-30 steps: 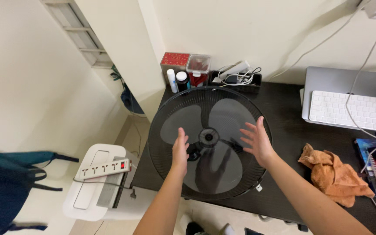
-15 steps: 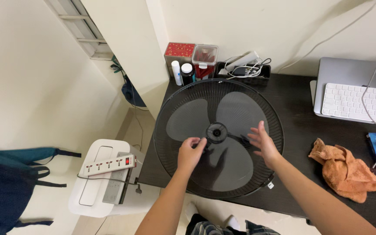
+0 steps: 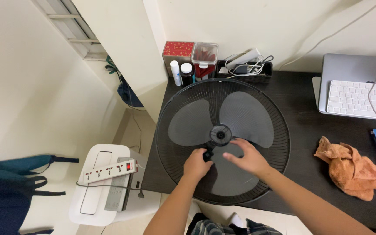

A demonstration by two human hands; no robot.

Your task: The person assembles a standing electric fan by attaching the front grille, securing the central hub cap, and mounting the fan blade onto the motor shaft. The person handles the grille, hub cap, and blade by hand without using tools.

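Observation:
A black fan head lies face up at the left end of the dark desk [image 3: 310,126]: a round wire guard [image 3: 279,130] with three translucent grey blades [image 3: 246,117] and a black centre hub [image 3: 220,133]. My left hand [image 3: 195,164] is closed around a small black knob just below and left of the hub. My right hand [image 3: 245,157] hovers flat over the lower blade, fingers spread and pointing left, holding nothing.
Behind the fan stand a red box [image 3: 179,51], a clear container [image 3: 205,56], two small bottles [image 3: 182,73] and a black tray of cables [image 3: 246,67]. A white keyboard [image 3: 362,99] and an orange cloth [image 3: 353,167] lie to the right. A white power strip [image 3: 107,170] rests on a white bin at the left.
Both hands moved inward toward the hub. My left hand went from open to closed on the small knob; my right hand swung left over the lower blade.

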